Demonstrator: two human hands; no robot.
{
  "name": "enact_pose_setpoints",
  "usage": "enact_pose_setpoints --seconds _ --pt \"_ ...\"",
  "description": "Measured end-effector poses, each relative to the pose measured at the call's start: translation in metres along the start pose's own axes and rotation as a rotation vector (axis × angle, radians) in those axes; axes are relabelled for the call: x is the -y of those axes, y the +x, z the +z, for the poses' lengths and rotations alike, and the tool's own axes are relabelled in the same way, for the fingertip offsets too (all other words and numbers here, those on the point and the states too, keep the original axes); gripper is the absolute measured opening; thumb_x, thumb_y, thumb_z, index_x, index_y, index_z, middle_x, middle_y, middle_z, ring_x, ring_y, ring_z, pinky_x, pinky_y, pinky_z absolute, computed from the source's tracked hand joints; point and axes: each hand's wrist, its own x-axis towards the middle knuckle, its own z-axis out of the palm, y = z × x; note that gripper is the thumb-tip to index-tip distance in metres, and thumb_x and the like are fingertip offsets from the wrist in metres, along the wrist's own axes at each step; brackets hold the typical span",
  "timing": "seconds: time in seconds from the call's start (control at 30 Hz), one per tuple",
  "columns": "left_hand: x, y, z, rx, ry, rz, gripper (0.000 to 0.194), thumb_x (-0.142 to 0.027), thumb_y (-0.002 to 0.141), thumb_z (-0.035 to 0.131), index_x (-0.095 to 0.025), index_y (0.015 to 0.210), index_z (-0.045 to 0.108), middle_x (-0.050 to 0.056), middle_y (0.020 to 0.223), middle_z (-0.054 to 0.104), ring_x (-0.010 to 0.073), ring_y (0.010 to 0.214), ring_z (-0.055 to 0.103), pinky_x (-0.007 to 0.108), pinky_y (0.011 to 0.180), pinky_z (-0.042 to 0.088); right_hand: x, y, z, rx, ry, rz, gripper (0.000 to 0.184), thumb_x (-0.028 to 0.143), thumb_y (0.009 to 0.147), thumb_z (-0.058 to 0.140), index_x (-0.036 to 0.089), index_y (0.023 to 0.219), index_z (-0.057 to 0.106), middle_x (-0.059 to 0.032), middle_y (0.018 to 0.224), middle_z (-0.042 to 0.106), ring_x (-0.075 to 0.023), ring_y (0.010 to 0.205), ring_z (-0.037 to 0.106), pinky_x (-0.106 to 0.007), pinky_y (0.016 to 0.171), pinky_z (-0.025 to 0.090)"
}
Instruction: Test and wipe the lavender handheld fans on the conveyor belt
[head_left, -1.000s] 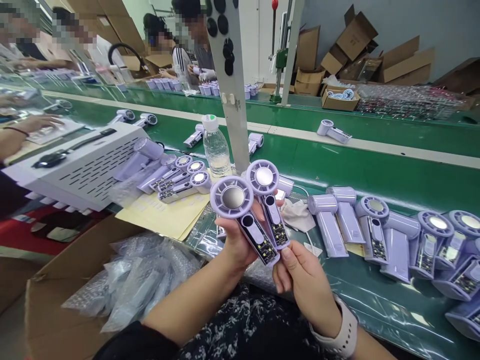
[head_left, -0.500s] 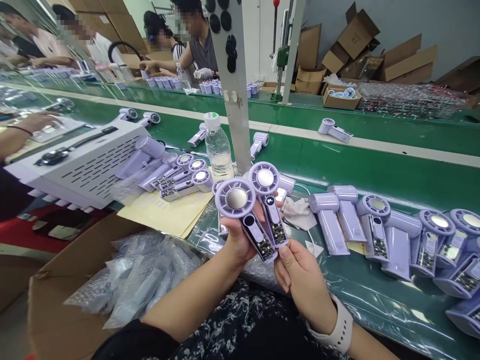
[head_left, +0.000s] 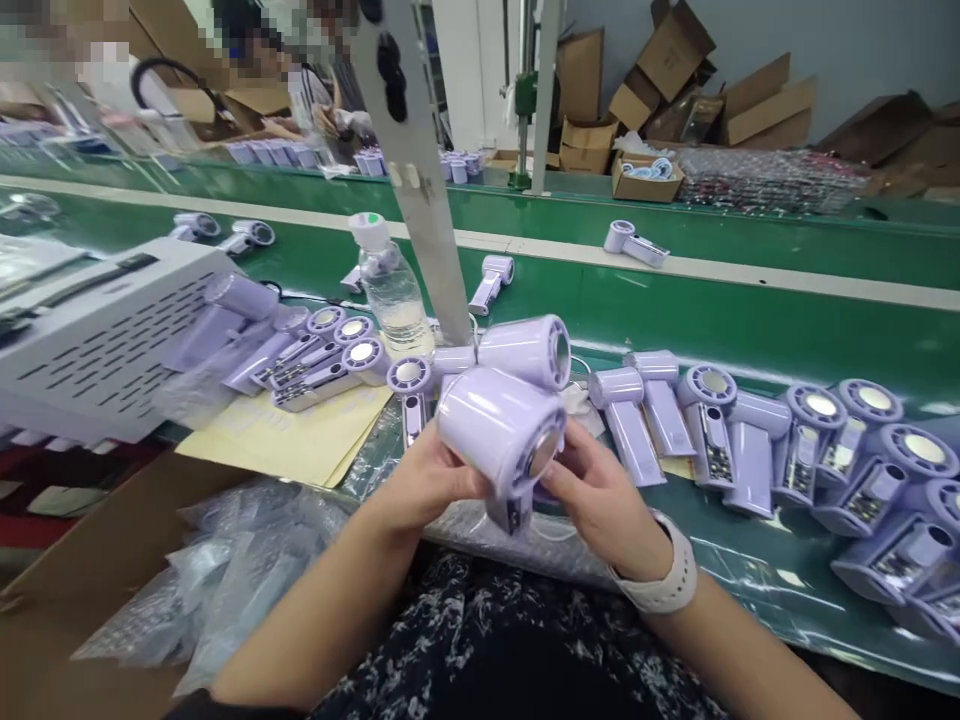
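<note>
Two lilac handheld fans are held together before my chest. The nearer handheld fan (head_left: 491, 420) is tilted, its round metal-centred end facing right and its short handle pointing down. Right behind it is the second handheld fan (head_left: 521, 350), its handle mostly hidden. My left hand (head_left: 427, 478) is closed round the nearer fan from the left, thumb below the head. My right hand (head_left: 607, 500) grips at the right side, fingertips partly hidden behind the fan head; which of the two fans it presses on is hard to see.
Several lilac fans (head_left: 709, 410) lie in a row at right, some with bare circuit boards. More lie on yellow paper (head_left: 300, 440) at left, near a water bottle (head_left: 397, 300) and a white slotted box (head_left: 120, 330). A metal post (head_left: 424, 190) rises ahead. Bubble bags (head_left: 247, 570) fill a carton below left.
Both fans have turned from upright, circuit boards facing me, to tilted with heads sideways. My right hand has moved from the handle ends up beside the heads. The view has shifted right.
</note>
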Motion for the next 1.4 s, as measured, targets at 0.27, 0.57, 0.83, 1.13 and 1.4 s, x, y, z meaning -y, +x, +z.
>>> enact_pose_setpoints --seconds 0.27,0.57,0.83,1.13,1.4 --pt "0.003 0.015 0.028 -0.088 -0.312 -0.200 0.058 -0.058 0.077 0.080 -0.016 0.115 0.070 0.002 0.081 0.061 0.0145 0.072 0.058 0.029 0.066 0.059 0.022 -0.020 -0.016 -0.331 -0.405 0.202 0.056 0.027 0.077 0.076 0.025 0.125 0.046 -0.0028 0.087 0.062 -0.0274 0.077 0.064 -0.054 0.075 0.057" --pt "0.017 0.020 0.048 -0.011 -0.345 -0.291 0.042 -0.038 0.071 0.081 -0.014 0.101 0.064 -0.002 0.074 0.058 0.0111 0.059 0.057 0.023 0.050 0.052 0.023 -0.037 -0.014 -0.344 -0.373 0.051 0.054 0.024 0.092 0.062 0.025 0.142 0.042 -0.0135 0.128 0.059 -0.0349 0.125 0.056 -0.058 0.102 0.051" --pt "0.022 0.013 0.053 -0.028 -0.181 -0.288 0.042 -0.047 0.077 0.072 -0.017 0.100 0.056 -0.005 0.068 0.056 0.0082 0.045 0.049 0.020 0.039 0.042 0.018 -0.044 -0.026 -0.283 -0.107 0.126 0.039 0.029 0.091 0.070 0.029 0.125 0.049 -0.0040 0.107 0.064 -0.0224 0.090 0.065 -0.044 0.083 0.057" --pt "0.016 0.010 0.052 -0.010 -0.041 -0.256 0.037 -0.051 0.086 0.065 -0.019 0.098 0.053 -0.005 0.069 0.055 0.0085 0.046 0.049 0.022 0.042 0.040 0.014 -0.047 -0.035 -0.284 0.146 0.089 0.025 0.035 0.093 0.069 0.029 0.117 0.062 -0.0028 0.107 0.065 -0.0173 0.083 0.065 -0.030 0.072 0.057" --pt "0.014 0.000 0.045 0.192 -0.167 -0.165 0.043 -0.031 0.078 0.081 -0.020 0.107 0.051 0.000 0.084 0.061 0.0120 0.068 0.057 0.027 0.062 0.046 0.022 -0.044 -0.033 -0.212 0.313 0.088 0.023 0.037 0.092 0.072 0.024 0.111 0.068 -0.0045 0.105 0.067 -0.0166 0.081 0.066 -0.029 0.072 0.058"
